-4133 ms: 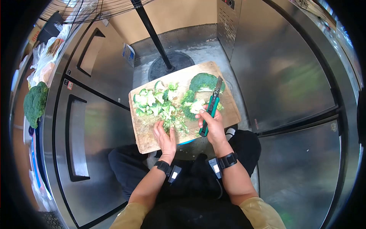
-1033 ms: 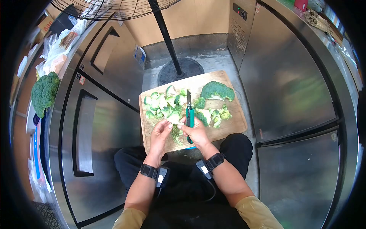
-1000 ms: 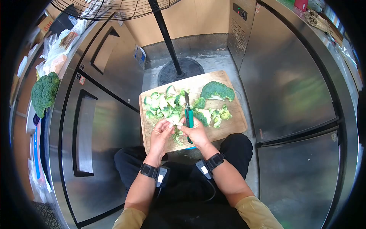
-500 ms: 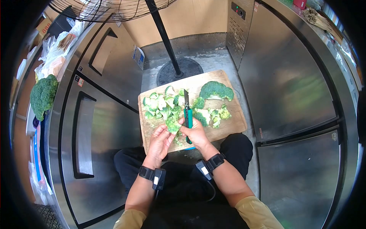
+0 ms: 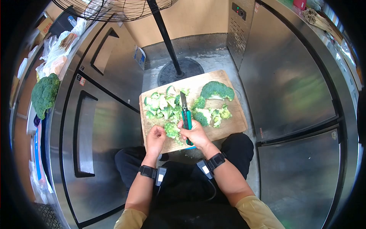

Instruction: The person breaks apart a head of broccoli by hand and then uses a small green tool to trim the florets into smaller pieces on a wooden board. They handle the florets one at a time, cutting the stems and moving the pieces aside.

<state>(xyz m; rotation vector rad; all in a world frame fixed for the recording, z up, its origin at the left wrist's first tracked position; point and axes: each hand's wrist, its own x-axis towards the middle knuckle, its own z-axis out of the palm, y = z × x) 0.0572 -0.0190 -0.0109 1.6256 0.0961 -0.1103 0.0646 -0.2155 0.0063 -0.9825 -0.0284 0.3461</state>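
My right hand [image 5: 193,132] is wrapped round a green-handled knife [image 5: 186,114], its dark blade pointing away from me. Between my two hands is a broccoli floret [image 5: 172,130], close to my right thumb. My left hand [image 5: 156,136] is at the floret's left with its fingers curled together; whatever they pinch is too small to make out. Beneath both hands lies a wooden cutting board [image 5: 232,128]. Cut florets [image 5: 156,104] are heaped on its left side. A large broccoli piece [image 5: 216,91] rests at the upper right, above smaller florets [image 5: 217,116].
Steel cabinets stand at the left [image 5: 110,133] and right [image 5: 289,72]. A black fan stand [image 5: 167,42] rises from its round base [image 5: 194,68] behind the board. Another broccoli head [image 5: 45,95] and plastic bags [image 5: 57,57] are on the left counter.
My left hand has moved slightly left and down, away from the floret, and its fingers have curled in. The knife blade has tilted a little to the left.
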